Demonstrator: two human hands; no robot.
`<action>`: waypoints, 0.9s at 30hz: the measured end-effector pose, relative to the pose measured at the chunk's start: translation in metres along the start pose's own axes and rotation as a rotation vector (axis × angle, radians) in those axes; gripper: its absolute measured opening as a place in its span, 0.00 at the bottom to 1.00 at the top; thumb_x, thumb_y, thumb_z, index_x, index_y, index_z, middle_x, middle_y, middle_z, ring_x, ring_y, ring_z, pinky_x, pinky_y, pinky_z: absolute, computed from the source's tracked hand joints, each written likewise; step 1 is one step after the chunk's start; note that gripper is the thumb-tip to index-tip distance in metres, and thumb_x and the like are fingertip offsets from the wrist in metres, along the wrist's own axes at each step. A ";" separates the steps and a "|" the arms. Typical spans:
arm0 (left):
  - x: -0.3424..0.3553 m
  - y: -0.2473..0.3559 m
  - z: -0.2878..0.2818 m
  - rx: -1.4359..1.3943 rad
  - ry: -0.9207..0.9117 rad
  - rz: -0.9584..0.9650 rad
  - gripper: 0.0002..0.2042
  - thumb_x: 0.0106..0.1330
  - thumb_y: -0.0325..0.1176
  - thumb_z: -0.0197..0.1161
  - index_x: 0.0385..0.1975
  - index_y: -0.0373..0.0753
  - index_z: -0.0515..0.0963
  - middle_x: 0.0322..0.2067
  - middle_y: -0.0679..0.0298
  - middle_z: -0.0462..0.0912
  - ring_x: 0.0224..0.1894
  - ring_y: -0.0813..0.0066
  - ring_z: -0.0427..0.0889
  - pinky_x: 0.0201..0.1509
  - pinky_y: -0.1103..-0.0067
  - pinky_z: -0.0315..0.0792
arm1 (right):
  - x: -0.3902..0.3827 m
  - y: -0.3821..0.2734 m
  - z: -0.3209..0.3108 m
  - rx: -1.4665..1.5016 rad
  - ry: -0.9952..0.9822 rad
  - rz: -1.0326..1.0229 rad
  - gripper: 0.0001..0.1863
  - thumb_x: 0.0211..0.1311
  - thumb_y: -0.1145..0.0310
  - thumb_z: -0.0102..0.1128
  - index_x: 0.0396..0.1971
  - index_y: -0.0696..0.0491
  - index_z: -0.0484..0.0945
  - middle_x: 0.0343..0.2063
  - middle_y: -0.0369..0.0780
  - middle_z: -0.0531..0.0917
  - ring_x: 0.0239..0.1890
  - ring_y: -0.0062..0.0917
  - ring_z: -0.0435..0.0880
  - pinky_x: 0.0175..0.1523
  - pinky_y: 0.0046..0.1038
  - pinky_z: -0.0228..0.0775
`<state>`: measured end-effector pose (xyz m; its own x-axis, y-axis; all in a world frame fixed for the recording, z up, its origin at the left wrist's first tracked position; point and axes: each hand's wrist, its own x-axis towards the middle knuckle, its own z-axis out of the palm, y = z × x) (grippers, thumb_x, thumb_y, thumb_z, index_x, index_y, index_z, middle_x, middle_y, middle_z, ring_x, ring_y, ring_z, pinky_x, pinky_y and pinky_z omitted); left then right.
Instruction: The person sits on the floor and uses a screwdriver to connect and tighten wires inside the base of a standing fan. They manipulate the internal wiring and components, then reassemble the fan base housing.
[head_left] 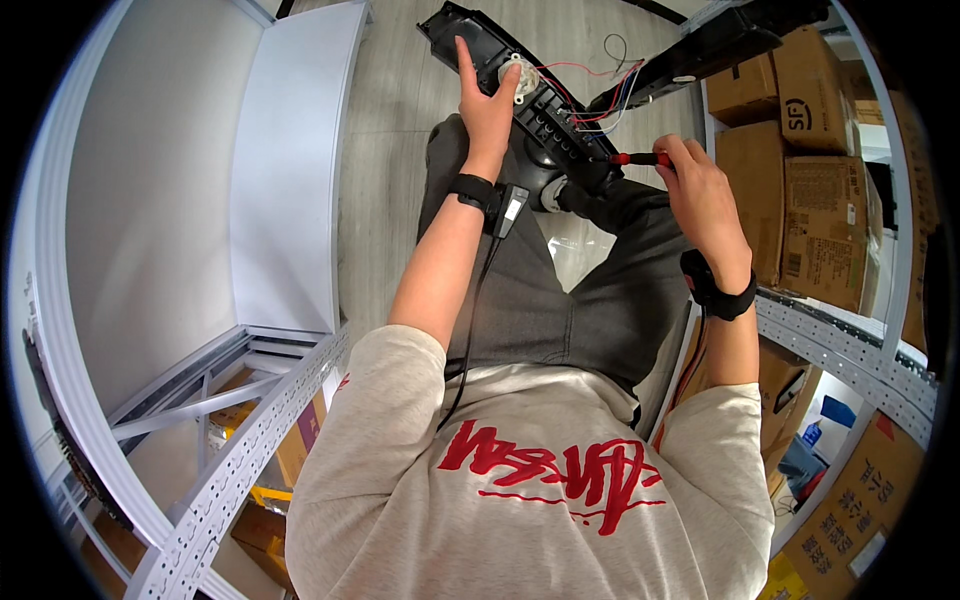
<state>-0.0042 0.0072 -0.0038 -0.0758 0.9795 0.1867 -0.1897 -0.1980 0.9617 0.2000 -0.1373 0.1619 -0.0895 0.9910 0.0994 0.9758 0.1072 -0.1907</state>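
I have a long black panel (548,122) slanting above my knees, its far end up to the left and its near end down by my right leg. My left hand (488,115) lies on its upper half, forefinger and thumb spread wide: the forefinger reaches along the black surface, and the thumb rests on a white round part (522,84) fixed there. My other left fingers are hidden, so I can't tell whether they grip from below. My right hand (703,195) pinches a red and black screwdriver (640,159) between thumb and forefinger, with the rest of the fingers curled in. The screwdriver points left at the panel's near end; I can't make out whether its tip sits in a screw. Thin red, white and blue wires (636,72) run from the panel toward a second black part (715,50), which slants up to the right. Black bands circle both my wrists, and a cable (472,330) trails from the left one across my grey trousers (520,290). Cardboard boxes (825,215) are stacked on a metal shelf (840,340) to my right, and a white board (285,160) stands left of the grey floor (385,200).
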 end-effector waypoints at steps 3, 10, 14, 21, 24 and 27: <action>0.000 0.001 0.001 -0.118 -0.012 -0.027 0.45 0.67 0.34 0.68 0.77 0.46 0.43 0.74 0.52 0.51 0.72 0.63 0.58 0.72 0.73 0.58 | 0.000 0.000 0.002 0.064 0.005 0.023 0.13 0.68 0.62 0.60 0.39 0.56 0.73 0.31 0.50 0.82 0.33 0.50 0.82 0.36 0.43 0.74; 0.001 -0.004 0.003 -0.068 0.050 0.005 0.44 0.66 0.37 0.69 0.77 0.48 0.46 0.72 0.49 0.58 0.73 0.59 0.60 0.74 0.71 0.57 | 0.000 0.003 0.011 0.026 -0.033 0.116 0.10 0.65 0.67 0.63 0.38 0.57 0.75 0.32 0.48 0.81 0.35 0.49 0.82 0.39 0.42 0.74; 0.002 -0.003 0.002 -0.089 0.029 -0.009 0.44 0.67 0.34 0.68 0.77 0.45 0.45 0.73 0.51 0.55 0.72 0.62 0.59 0.73 0.73 0.57 | 0.000 0.004 0.011 0.127 0.070 -0.003 0.08 0.63 0.72 0.64 0.38 0.56 0.76 0.36 0.46 0.80 0.37 0.46 0.82 0.41 0.40 0.74; 0.002 -0.006 0.001 -0.078 0.018 0.002 0.44 0.67 0.32 0.68 0.77 0.45 0.43 0.73 0.52 0.53 0.72 0.64 0.58 0.72 0.73 0.57 | 0.003 -0.002 0.011 0.219 0.111 0.030 0.07 0.62 0.73 0.65 0.37 0.57 0.77 0.35 0.46 0.80 0.35 0.43 0.82 0.39 0.38 0.74; 0.000 0.008 0.004 -0.064 -0.001 -0.014 0.44 0.67 0.33 0.68 0.77 0.44 0.43 0.74 0.53 0.51 0.72 0.64 0.57 0.73 0.73 0.57 | 0.002 -0.002 0.011 0.221 0.097 0.040 0.07 0.62 0.73 0.65 0.37 0.58 0.77 0.34 0.46 0.80 0.34 0.44 0.82 0.38 0.38 0.74; 0.003 -0.001 0.003 -0.086 0.029 0.023 0.45 0.66 0.38 0.68 0.77 0.47 0.44 0.74 0.50 0.52 0.75 0.58 0.55 0.75 0.70 0.54 | 0.002 -0.002 0.012 0.204 0.094 0.035 0.07 0.62 0.72 0.64 0.37 0.58 0.77 0.34 0.47 0.80 0.33 0.45 0.82 0.38 0.38 0.75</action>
<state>-0.0015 0.0100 -0.0040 -0.1087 0.9734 0.2015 -0.2706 -0.2240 0.9363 0.1956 -0.1347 0.1510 -0.0281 0.9836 0.1780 0.9167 0.0963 -0.3878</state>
